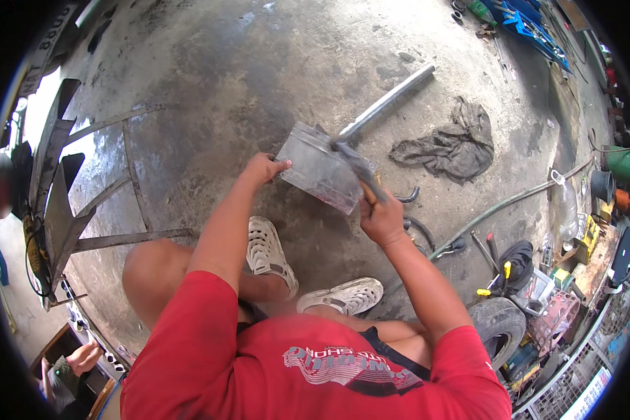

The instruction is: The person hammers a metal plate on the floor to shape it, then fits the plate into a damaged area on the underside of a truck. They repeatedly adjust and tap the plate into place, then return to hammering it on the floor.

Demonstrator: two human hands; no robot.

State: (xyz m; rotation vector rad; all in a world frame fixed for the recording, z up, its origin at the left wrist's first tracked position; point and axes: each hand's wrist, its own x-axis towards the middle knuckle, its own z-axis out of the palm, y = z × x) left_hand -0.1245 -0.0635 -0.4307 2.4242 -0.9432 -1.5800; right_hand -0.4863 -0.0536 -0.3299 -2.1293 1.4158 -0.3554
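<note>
1. Stained concrete floor (259, 98) spreads before the crouching person, with a pale metal tube (388, 100) and a crumpled dark cloth (462, 143) lying on it
2. The metal plate (318, 168) sits tilted between both hands; whether it rests on the tube cannot be told
3. The left hand (262, 168) is closed on the plate's left corner, some fingers hidden
4. The right hand (383, 218) wraps around a dark tool (357, 166), perhaps a hammer, blurred across the plate
5. Held at one corner, the plate could skid or swivel if struck
6. A glancing blow might reach the left hand
</note>
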